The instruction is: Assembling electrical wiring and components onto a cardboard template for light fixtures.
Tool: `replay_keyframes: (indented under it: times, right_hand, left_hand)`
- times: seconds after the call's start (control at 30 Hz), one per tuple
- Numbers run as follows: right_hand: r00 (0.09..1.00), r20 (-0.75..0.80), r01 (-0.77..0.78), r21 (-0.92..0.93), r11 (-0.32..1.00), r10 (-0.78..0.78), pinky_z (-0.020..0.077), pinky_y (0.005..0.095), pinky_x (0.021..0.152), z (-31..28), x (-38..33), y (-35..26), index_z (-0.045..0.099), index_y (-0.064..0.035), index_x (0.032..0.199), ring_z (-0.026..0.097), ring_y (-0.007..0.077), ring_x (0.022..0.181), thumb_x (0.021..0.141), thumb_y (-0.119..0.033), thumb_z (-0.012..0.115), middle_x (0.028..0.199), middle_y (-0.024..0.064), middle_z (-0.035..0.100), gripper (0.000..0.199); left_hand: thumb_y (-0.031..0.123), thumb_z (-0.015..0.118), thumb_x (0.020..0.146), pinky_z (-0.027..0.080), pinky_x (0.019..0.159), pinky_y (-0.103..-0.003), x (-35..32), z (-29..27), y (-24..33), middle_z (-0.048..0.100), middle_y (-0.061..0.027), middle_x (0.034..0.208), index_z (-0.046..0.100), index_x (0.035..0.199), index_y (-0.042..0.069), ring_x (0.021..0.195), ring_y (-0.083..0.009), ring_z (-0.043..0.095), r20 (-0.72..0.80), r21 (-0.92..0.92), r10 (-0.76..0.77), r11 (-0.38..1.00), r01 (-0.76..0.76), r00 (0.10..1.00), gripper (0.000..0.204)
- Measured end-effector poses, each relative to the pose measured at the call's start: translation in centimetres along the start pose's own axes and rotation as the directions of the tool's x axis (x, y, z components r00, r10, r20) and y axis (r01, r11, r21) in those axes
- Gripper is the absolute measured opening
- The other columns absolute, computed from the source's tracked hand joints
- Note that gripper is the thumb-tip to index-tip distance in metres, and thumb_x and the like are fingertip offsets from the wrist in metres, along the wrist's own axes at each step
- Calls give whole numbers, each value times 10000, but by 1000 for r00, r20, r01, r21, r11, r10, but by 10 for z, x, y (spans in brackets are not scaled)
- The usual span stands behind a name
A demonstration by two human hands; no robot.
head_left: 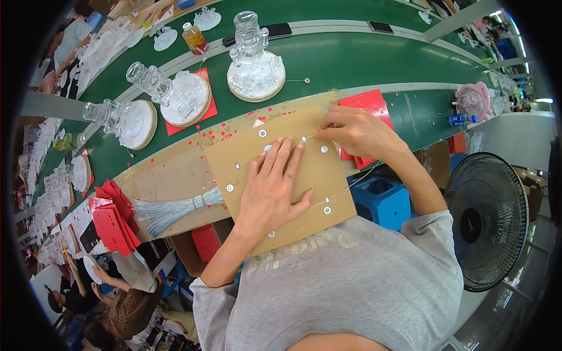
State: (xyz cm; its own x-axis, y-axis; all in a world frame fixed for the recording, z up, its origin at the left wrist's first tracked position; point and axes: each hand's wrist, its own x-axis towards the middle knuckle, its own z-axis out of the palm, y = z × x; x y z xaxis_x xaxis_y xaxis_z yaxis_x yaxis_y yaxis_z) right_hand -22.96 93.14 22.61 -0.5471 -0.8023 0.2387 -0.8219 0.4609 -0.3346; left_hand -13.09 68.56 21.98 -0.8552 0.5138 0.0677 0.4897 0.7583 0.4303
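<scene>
A square brown board (pixel 293 202) lies in front of my body, leaning over the table's near edge. Small round metal pieces (pixel 230 188) and little white clips (pixel 327 200) are set around its face. My left hand (pixel 270 190) rests flat on the board, fingers stretched out and thumb apart. At the board's far right corner my right hand (pixel 351 131) is closed in a pinch on a thin pale wire (pixel 311 137) beside a clip. The wire's ends are hard to follow. A pale strand also crosses the lower right clip and passes beyond the board's right edge.
Silver wires in a bundle (pixel 175 212) lie left of the board. Red cards (pixel 111 219) are stacked at left, others (pixel 370 105) at right. Clear towers on round bases (pixel 256 76) line the green table (pixel 351 64). A black fan (pixel 486 222) and blue stool (pixel 383 205) stand at right.
</scene>
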Motion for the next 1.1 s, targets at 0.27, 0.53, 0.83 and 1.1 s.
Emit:
replay_keyframes:
  times: [0.27, 0.53, 0.83, 1.1]
  right_hand:
    - [1000, 6, 17, -5, 1000, -17, 585, 367, 704, 6, 2, -4, 727, -7, 960, 662, 260, 891, 686, -19, 700, 943, 81, 660, 275]
    - [999, -5, 49, -75, 996, -49, 597, 358, 707, 8, -1, -8, 716, -17, 950, 653, 237, 928, 722, -25, 684, 950, 62, 642, 231]
    - [1000, -15, 8, -22, 1000, -8, 579, 369, 709, 5, -5, -3, 714, -18, 966, 657, 263, 884, 664, -8, 710, 911, 76, 649, 303]
    - [999, -33, 26, 42, 999, -24, 566, 377, 689, -4, -7, 8, 729, -12, 922, 655, 273, 844, 650, 41, 695, 864, 86, 636, 279]
  left_hand:
    - [381, 709, 841, 348, 1132, -502, 3, 1, 1, 382, -206, 1543, 413, 1507, -30, 1448, -346, 364, 26, -3, -9, 1000, 9, 1000, 836]
    - [355, 736, 817, 333, 1122, -501, 5, 5, 4, 373, -198, 1555, 407, 1527, 16, 1448, -364, 359, 19, -50, -11, 999, 12, 1000, 852]
    - [388, 749, 829, 364, 1118, -514, 11, 0, 8, 300, -268, 1587, 358, 1562, 42, 1503, -392, 284, 41, -53, -26, 998, 28, 999, 899]
    - [286, 821, 778, 371, 1115, -502, 19, 2, 6, 356, -257, 1543, 224, 1607, 42, 1472, -403, 333, -68, -290, -63, 956, 41, 996, 1050]
